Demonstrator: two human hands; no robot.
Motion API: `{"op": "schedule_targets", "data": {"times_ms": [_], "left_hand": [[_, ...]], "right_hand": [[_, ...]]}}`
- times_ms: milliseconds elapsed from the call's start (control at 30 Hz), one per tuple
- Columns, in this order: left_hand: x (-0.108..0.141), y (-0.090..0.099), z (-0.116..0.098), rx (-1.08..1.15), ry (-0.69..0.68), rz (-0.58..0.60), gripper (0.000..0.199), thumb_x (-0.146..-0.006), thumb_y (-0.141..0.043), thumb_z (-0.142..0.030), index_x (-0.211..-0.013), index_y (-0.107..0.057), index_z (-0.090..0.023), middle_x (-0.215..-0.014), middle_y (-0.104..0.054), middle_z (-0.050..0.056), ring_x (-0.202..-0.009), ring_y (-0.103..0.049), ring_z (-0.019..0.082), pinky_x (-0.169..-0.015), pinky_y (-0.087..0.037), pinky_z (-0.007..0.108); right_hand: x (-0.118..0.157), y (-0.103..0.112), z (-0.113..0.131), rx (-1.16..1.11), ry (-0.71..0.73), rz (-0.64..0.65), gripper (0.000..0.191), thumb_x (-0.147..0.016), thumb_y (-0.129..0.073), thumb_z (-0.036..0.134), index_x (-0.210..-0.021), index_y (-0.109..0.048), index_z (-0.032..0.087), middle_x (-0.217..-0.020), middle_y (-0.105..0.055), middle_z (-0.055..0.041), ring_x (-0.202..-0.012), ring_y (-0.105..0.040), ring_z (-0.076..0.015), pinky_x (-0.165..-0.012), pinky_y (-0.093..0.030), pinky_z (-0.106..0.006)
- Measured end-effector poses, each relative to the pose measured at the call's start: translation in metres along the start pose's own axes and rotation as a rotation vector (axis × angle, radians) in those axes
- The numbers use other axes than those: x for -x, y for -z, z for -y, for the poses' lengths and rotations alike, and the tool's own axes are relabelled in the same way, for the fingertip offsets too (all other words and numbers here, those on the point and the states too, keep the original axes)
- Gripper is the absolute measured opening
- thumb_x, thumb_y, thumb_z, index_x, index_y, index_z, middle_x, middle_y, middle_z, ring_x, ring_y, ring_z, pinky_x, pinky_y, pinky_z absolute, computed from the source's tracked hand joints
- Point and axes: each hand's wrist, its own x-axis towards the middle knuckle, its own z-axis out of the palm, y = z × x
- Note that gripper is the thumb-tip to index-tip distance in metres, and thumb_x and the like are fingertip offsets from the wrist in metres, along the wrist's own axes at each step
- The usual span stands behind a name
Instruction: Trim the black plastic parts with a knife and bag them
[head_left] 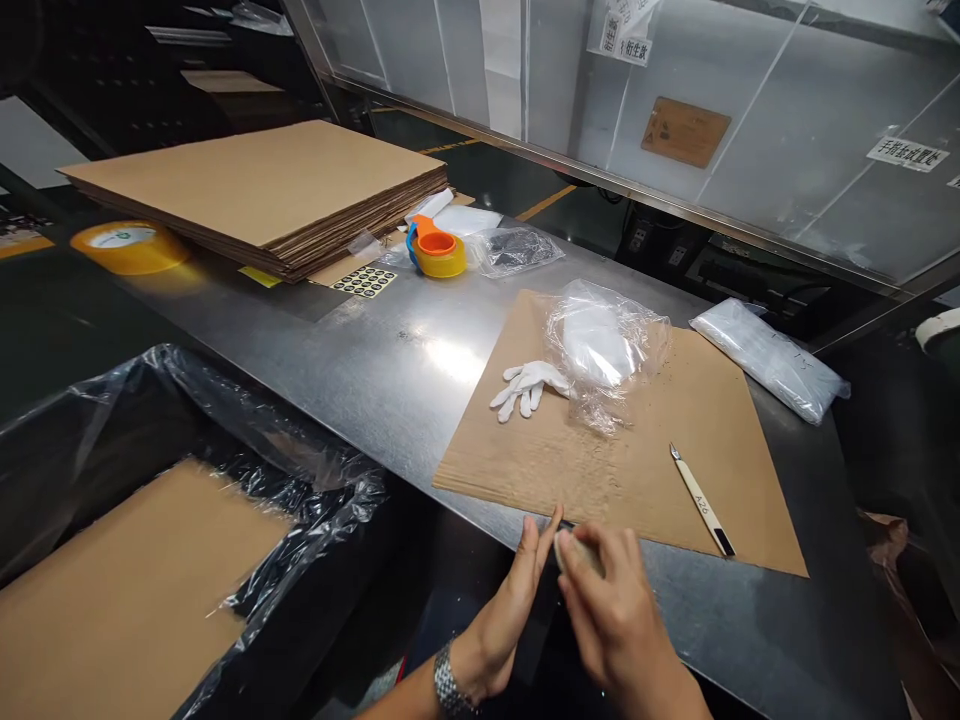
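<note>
Near the front edge of the metal table, my left hand [502, 625] is raised with its fingers stretched out, a metal watch on its wrist. Beside it, my right hand [619, 610] is closed around a small pale object [581, 553], mostly hidden by the fingers, held close to my left fingertips. Beyond my hands lies a brown cardboard sheet [637, 470]. On the sheet are a white glove [529, 387], a crumpled clear plastic bag [600, 340] with something white inside, and a pen-shaped knife [701, 500] marked A26.
Stacked cardboard [262, 180], a yellow tape roll [131, 248] and a tape dispenser [435, 250] stand at the back left. A plastic-wrapped pack [772, 358] lies at the right. A bin lined with clear plastic [300, 440] is at the lower left, cardboard inside.
</note>
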Motion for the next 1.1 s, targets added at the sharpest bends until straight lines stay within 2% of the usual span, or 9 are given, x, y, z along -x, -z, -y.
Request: {"op": "schedule_targets", "data": {"times_ms": [133,267,367,433,500,633,733,933,1100], "left_hand": [[0.001,-0.001,-0.008,-0.070,0.094,-0.056,0.070,-0.080,-0.025,-0.069,-0.133,-0.042,-0.026,-0.129,-0.052,0.006,-0.129,-0.032,0.026,-0.108,-0.016,0.042],[-0.003,-0.007,-0.010,-0.001,0.041,-0.092,0.054,-0.086,-0.032,-0.057,-0.123,-0.054,-0.024,-0.127,-0.053,0.004,-0.128,-0.033,0.019,-0.105,-0.020,0.031],[-0.009,-0.009,-0.012,0.189,0.135,-0.099,0.053,-0.084,-0.039,-0.057,-0.117,-0.057,-0.021,-0.101,-0.064,0.006,-0.089,-0.060,0.019,-0.079,-0.044,0.031],[-0.013,-0.008,-0.014,0.316,0.188,-0.092,0.048,-0.081,-0.046,-0.056,-0.112,-0.057,-0.021,-0.083,-0.064,0.003,-0.062,-0.059,0.015,-0.057,-0.044,0.027],[-0.015,-0.008,-0.016,0.426,0.248,-0.032,0.042,-0.080,-0.050,-0.054,-0.104,-0.058,-0.021,-0.075,-0.061,0.000,-0.055,-0.056,0.012,-0.049,-0.040,0.023],[-0.018,-0.007,-0.018,0.544,0.297,0.076,0.040,-0.081,-0.046,-0.058,-0.098,-0.058,-0.023,-0.068,-0.057,-0.001,-0.056,-0.055,0.012,-0.053,-0.043,0.023],[-0.022,-0.007,-0.017,0.594,0.258,0.043,0.045,-0.082,-0.041,-0.059,-0.088,-0.058,-0.018,-0.068,-0.057,0.000,-0.058,-0.055,0.011,-0.059,-0.047,0.026],[-0.024,-0.009,-0.021,0.763,0.369,0.014,0.053,-0.086,-0.033,-0.058,-0.073,-0.055,-0.011,-0.064,-0.050,0.002,-0.058,-0.053,0.009,-0.059,-0.048,0.020],[-0.011,-0.012,-0.028,0.643,0.118,0.032,0.041,-0.090,-0.027,-0.049,-0.095,-0.057,-0.021,-0.070,-0.056,0.001,-0.062,-0.054,0.011,-0.066,-0.047,0.026]], "right_hand": [[0.003,0.001,0.014,0.044,0.129,0.106,0.037,-0.078,-0.048,0.004,-0.114,-0.054,0.007,-0.093,-0.054,-0.0143,-0.081,-0.050,-0.0207,-0.067,-0.050,-0.035],[-0.002,0.001,0.019,0.033,-0.058,0.017,0.035,-0.082,-0.043,0.005,-0.115,-0.052,0.010,-0.098,-0.052,-0.0149,-0.086,-0.048,-0.0217,-0.069,-0.049,-0.038],[0.001,-0.006,0.024,-0.063,-0.020,-0.011,0.035,-0.082,-0.044,0.007,-0.116,-0.051,0.011,-0.096,-0.052,-0.0135,-0.085,-0.050,-0.0206,-0.070,-0.049,-0.036],[0.010,-0.013,0.028,-0.148,0.053,-0.040,0.037,-0.080,-0.046,0.008,-0.116,-0.051,0.011,-0.095,-0.052,-0.0127,-0.082,-0.051,-0.0196,-0.068,-0.049,-0.034],[0.020,-0.019,0.027,-0.212,0.096,-0.098,0.041,-0.078,-0.047,0.009,-0.119,-0.050,0.012,-0.095,-0.052,-0.0123,-0.082,-0.052,-0.0195,-0.066,-0.049,-0.034],[0.036,-0.025,0.018,-0.256,-0.006,-0.209,0.046,-0.080,-0.045,0.007,-0.125,-0.048,0.015,-0.103,-0.049,-0.0133,-0.092,-0.050,-0.0223,-0.073,-0.048,-0.040],[0.042,-0.028,0.018,-0.253,-0.089,-0.276,0.046,-0.083,-0.042,0.007,-0.127,-0.047,0.018,-0.105,-0.047,-0.0130,-0.094,-0.050,-0.0226,-0.074,-0.049,-0.042],[0.053,-0.040,0.019,-0.004,0.057,-0.367,0.045,-0.079,-0.052,0.012,-0.123,-0.052,0.020,-0.101,-0.049,-0.0101,-0.092,-0.052,-0.0226,-0.069,-0.053,-0.036],[0.052,-0.028,-0.020,0.183,-0.021,-0.440,0.054,-0.078,-0.052,0.005,-0.128,-0.048,0.024,-0.100,-0.053,-0.0099,-0.091,-0.055,-0.0252,-0.070,-0.053,-0.038]]}}
